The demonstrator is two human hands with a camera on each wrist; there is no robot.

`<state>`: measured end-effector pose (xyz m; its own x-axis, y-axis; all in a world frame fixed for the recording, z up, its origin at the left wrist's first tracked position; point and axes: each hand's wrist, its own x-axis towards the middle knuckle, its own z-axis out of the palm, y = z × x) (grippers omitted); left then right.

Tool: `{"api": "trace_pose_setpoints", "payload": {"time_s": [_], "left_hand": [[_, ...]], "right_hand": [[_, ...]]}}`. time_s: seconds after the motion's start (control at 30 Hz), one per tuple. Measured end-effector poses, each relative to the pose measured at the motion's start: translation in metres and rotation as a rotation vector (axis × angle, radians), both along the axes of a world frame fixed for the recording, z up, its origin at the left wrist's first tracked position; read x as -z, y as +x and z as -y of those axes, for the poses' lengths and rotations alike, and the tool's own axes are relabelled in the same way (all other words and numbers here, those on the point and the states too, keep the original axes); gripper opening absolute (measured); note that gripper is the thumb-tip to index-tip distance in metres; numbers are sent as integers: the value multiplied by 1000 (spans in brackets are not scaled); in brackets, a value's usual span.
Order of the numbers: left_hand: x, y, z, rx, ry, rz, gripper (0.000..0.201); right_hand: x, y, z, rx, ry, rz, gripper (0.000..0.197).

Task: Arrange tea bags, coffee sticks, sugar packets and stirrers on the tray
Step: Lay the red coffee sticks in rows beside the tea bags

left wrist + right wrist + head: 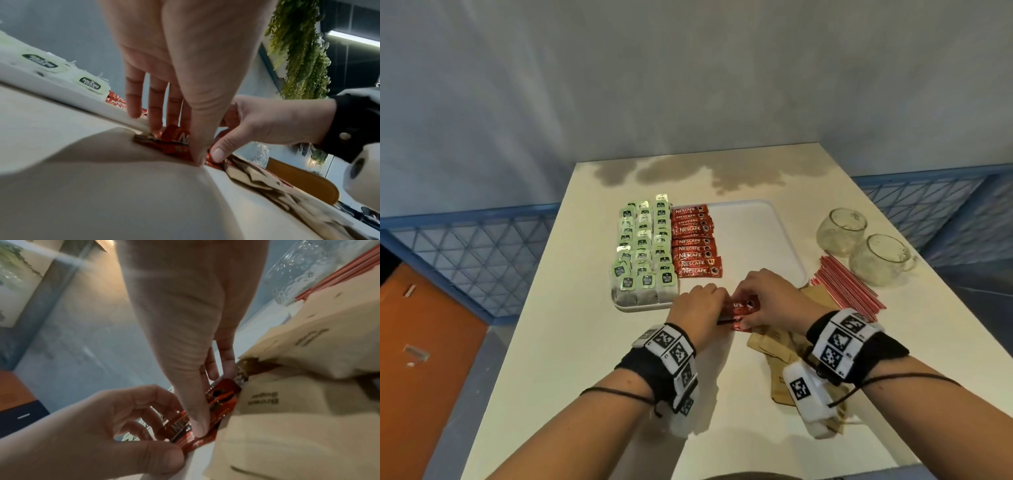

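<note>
A white tray (pixel 753 233) holds rows of green-tagged tea bags (pixel 642 255) on its left and a column of red coffee sticks (pixel 695 246) beside them. Just in front of the tray, on the table, both hands pinch a small bunch of red coffee sticks (pixel 741 308) (pixel 176 144) (pixel 222 400). My left hand (pixel 698 308) (pixel 180 113) grips its left end, my right hand (pixel 767 301) (pixel 197 369) its right end. Brown sugar packets (pixel 780 346) (pixel 298 386) lie under my right wrist. Red stirrers (pixel 846 291) lie to the right of the tray.
Two clear glass cups (pixel 840 231) (pixel 878 258) stand at the right of the cream table (pixel 585 359), behind the stirrers. The tray's right half is bare. Blue lattice railings border the table on both sides.
</note>
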<state>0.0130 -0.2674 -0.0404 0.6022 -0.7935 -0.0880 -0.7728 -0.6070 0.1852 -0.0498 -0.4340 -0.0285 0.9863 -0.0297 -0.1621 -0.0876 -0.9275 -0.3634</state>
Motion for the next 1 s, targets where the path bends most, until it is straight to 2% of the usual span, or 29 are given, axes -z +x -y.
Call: {"api": "trace_pose_setpoints", "payload": {"time_s": [0.2, 0.37, 0.43, 0.47, 0.57, 0.63, 0.73, 0.9, 1.0], "left_hand": [[-2, -11, -2, -11, 59, 56, 38], [-14, -9, -11, -50, 77, 47, 34], [-20, -6, -17, -121, -33, -78, 28], [-22, -3, -21, -181, -154, -180, 24], [-27, 8, -31, -475, -697, -586, 29], [-30, 11, -34, -620, -915, -872, 29], [-30, 12, -37, -655, -1048, -1104, 21], [-32, 16, -50, -667, -1161, -1200, 13], [-34, 18, -58, -709, -1171, -1310, 9]], "right_hand": [[-3, -6, -4, -47, -14, -1, 22], [-9, -5, -10, -46, 88, -33, 21], [-14, -3, -12, -27, 158, -21, 20], [-18, -1, -12, -11, 215, -9, 19], [-29, 5, -15, 82, 478, 36, 15], [-33, 10, -20, 121, 618, 48, 15], [-34, 16, -29, 142, 729, 53, 17], [-35, 15, -37, 209, 1009, 32, 18], [-32, 13, -43, 218, 974, 4, 21]]}}
